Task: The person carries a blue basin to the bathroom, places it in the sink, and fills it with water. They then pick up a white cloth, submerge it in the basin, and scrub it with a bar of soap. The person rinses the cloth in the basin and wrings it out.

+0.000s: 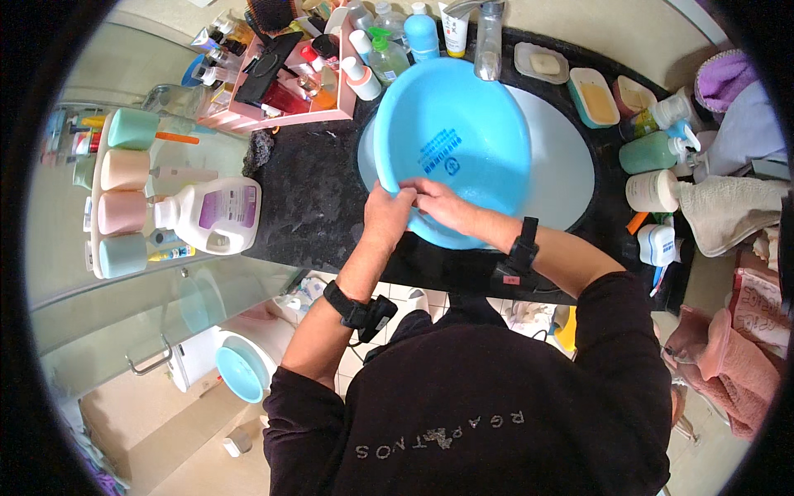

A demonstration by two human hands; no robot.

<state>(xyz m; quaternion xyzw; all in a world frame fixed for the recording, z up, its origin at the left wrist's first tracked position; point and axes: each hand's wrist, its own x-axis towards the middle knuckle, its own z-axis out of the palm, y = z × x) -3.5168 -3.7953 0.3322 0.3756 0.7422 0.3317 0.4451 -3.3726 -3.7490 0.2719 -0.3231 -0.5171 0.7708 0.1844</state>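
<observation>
A light blue plastic basin with dark blue printing inside sits tilted in the white oval sink, beneath the metal faucet. My left hand grips the basin's near left rim, thumb on top. Close beside it, my right hand reaches over the same rim with bent fingers at the inner wall; its fingertips are partly hidden, so whether it holds anything cannot be told. Both of my wrists wear black straps with small devices.
On the black countertop, a pink organizer box and a white detergent jug stand to the left. Pump bottles, a soap dish and a green-rimmed container line the back and right. Towels hang at the right.
</observation>
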